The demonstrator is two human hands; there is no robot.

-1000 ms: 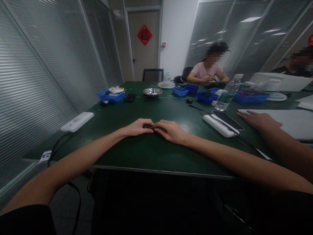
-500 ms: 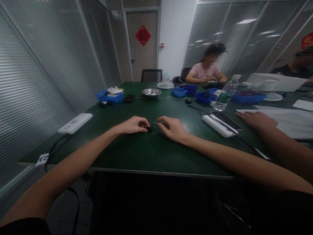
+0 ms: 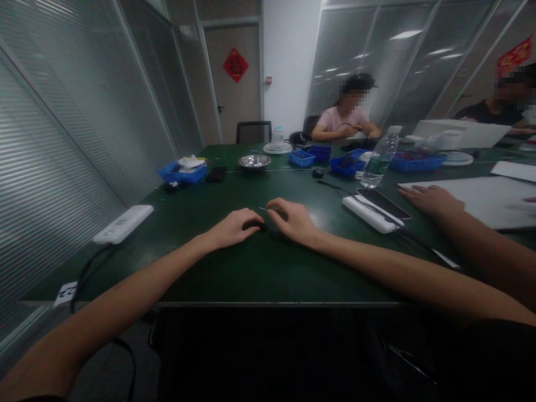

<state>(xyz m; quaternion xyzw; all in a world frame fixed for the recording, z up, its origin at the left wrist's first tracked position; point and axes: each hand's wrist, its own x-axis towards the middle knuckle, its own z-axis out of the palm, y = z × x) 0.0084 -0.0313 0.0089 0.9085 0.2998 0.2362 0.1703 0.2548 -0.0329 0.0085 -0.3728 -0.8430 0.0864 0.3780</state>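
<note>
My left hand (image 3: 234, 229) rests low over the green table (image 3: 234, 279), thumb and fingers closed on a small black piece (image 3: 263, 226). Its kind is too small and dark to tell. Just to the right, my right hand (image 3: 293, 220) pinches a thin, pale, needle-like piece (image 3: 262, 209) between thumb and forefinger. The tip of that piece points left, slightly above the black piece. A small gap separates the two hands.
White power strips (image 3: 123, 223) lie left and right, the right one beside a phone (image 3: 383, 204). Farther back are a steel bowl (image 3: 254, 162), blue baskets (image 3: 301, 157) and a water bottle (image 3: 381, 159). A neighbour's hand (image 3: 435, 201) lies on white paper at right.
My left hand has shifted right and a little toward me with the black piece, under the thin piece's tip. My right hand keeps its pinch. The whole view has turned slightly.
</note>
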